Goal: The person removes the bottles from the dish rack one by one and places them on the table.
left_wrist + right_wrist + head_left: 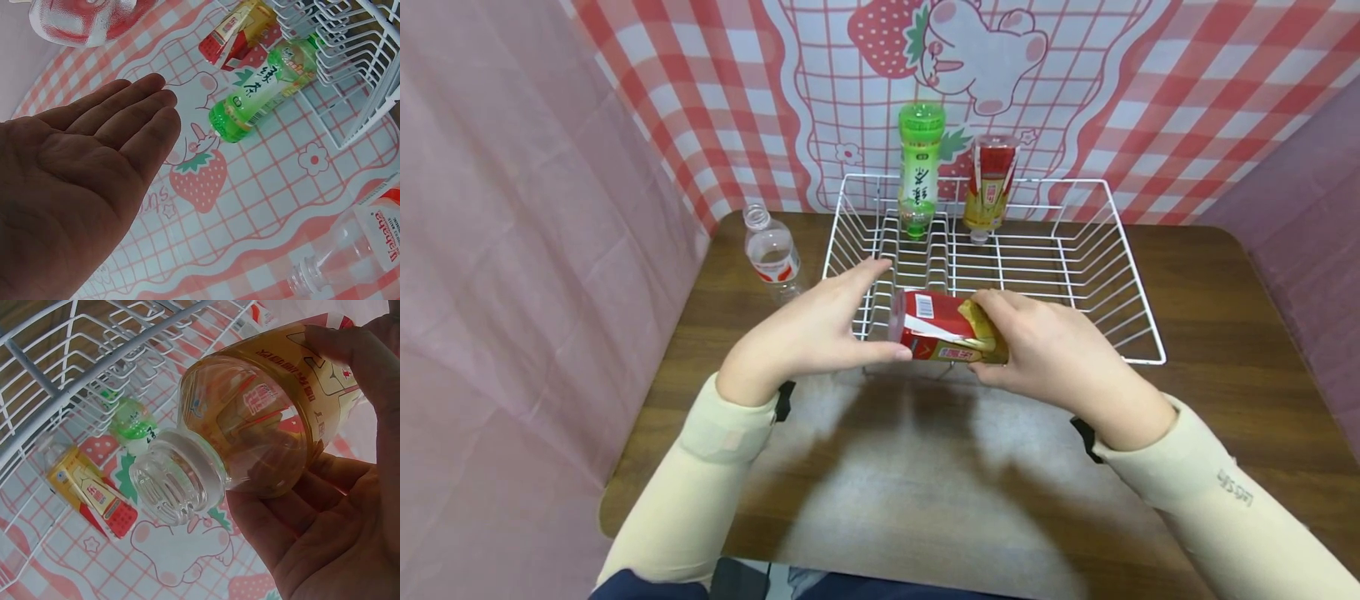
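Observation:
My right hand (1056, 346) grips a red and gold plastic bottle (936, 321) lying sideways above the front of the white wire dish rack (1138, 292). In the right wrist view the bottle's clear threaded neck (178, 475) has no cap. At the bottle's base end, my left hand (816, 329) is spread with straight fingers; the thumb tip is right at the base. Inside the rack, a green tea bottle (919, 171) and a second red and gold bottle (991, 185) stand upside down against the back.
A clear, capless bottle (772, 254) with a red and white label stands on the wooden table (1217, 333), left of the rack. Behind is a red checked cloth (730, 92) with strawberry pictures. Pink curtains (497, 250) hang at both sides.

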Available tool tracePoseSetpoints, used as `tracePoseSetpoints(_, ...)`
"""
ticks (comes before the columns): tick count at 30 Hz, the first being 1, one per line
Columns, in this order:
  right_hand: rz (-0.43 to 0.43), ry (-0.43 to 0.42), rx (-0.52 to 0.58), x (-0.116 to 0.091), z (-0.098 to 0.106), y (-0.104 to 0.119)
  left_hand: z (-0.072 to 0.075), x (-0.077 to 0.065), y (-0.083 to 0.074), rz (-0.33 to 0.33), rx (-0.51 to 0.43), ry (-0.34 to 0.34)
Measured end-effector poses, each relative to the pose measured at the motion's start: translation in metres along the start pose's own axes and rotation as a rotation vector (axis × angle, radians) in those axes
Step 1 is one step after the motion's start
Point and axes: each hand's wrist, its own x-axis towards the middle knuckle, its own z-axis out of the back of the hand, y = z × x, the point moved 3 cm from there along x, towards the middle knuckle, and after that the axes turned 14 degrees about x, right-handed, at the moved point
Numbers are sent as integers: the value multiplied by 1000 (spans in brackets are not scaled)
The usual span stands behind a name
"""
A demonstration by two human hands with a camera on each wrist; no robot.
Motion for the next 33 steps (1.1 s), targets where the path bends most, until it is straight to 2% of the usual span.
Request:
tracePoseSetpoints(9,3,16,-22,1,-3,3,-2,3,-4,-17,9,4)
tracePoseSetpoints(18,8,20,-54,3,-6,6,-5,7,-12,-88,26,-26)
tracePoseSetpoints(25,22,14,-63,4,-9,7,-8,9,-16,-106,34,-32)
tracePoseSetpoints(33,22,14,-77,6,-11,9,-9,16,-24,-129,132,-13)
